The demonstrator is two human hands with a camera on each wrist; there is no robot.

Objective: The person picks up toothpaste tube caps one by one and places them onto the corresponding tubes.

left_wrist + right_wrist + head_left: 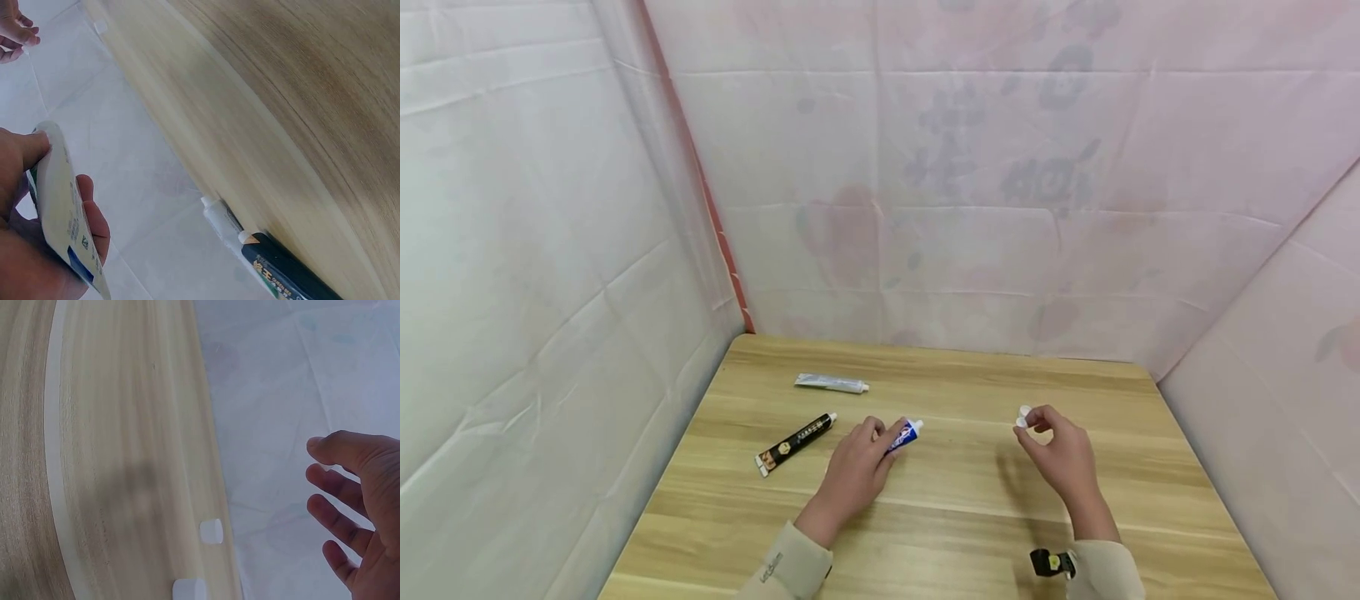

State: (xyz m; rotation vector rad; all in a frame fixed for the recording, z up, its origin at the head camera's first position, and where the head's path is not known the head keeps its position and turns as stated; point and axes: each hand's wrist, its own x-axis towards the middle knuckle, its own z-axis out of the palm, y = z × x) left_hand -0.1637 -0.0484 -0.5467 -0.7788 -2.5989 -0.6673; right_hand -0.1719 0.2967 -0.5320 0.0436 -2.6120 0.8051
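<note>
My left hand (pixel 856 471) grips a blue-and-white toothpaste tube (pixel 904 435), its bare white nozzle pointing right. The left wrist view shows the tube's pale printed back (pixel 65 215) between thumb and fingers. On the right, my right hand (pixel 1063 454) pinches a small white cap (pixel 25 49) at its fingertips, raised over the table. Two white caps (pixel 211 531) lie on the table in the right wrist view, below and to the left of that hand. Left of my left hand lies a black toothpaste tube (pixel 795 443); a silver-white tube (pixel 831 383) lies farther back.
The wood-grain table (pixel 955 517) has rounded far corners. Pale fabric walls (pixel 880 183) close it in at the back, left and right. A black band (pixel 1051 562) sits by my right cuff.
</note>
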